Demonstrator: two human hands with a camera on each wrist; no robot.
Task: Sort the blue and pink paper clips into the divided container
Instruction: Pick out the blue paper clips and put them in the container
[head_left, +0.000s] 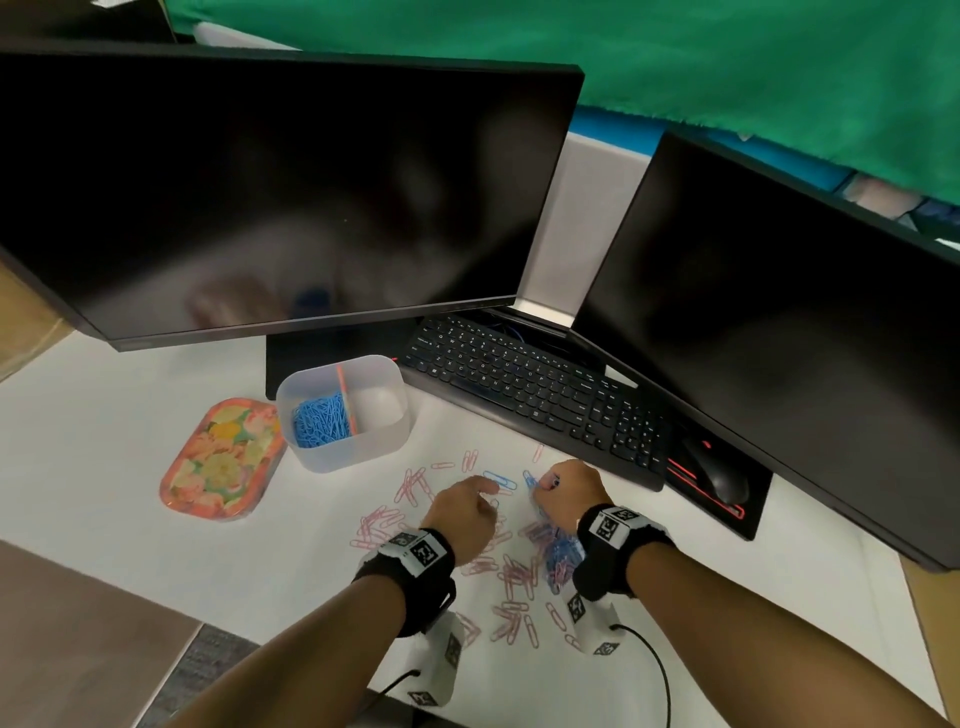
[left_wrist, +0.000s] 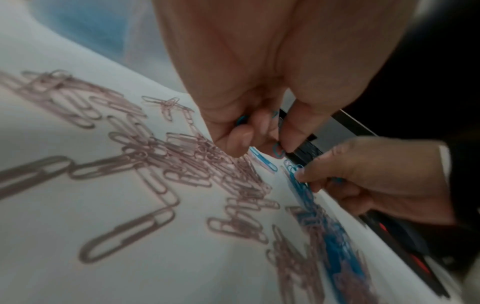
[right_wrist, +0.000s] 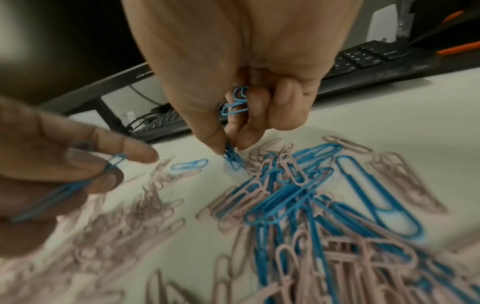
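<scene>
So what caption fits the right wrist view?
Right hand pinching blue clips from a mixed blue and pink pile.

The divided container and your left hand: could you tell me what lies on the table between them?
In the head view, scattered pink paper clips lie on the white table between the divided container and the left hand.

White desk (head_left: 130, 467): divided container (head_left: 387, 441), floral tray (head_left: 221, 460) just left of it, black keyboard (head_left: 530, 395), mouse (head_left: 719, 478) on black-red pad (head_left: 748, 519), monitor stand (head_left: 291, 364). Pink paper clips (head_left: 410, 486) scattered near front, blue paper clips (head_left: 561, 558) mixed in at right.
</scene>
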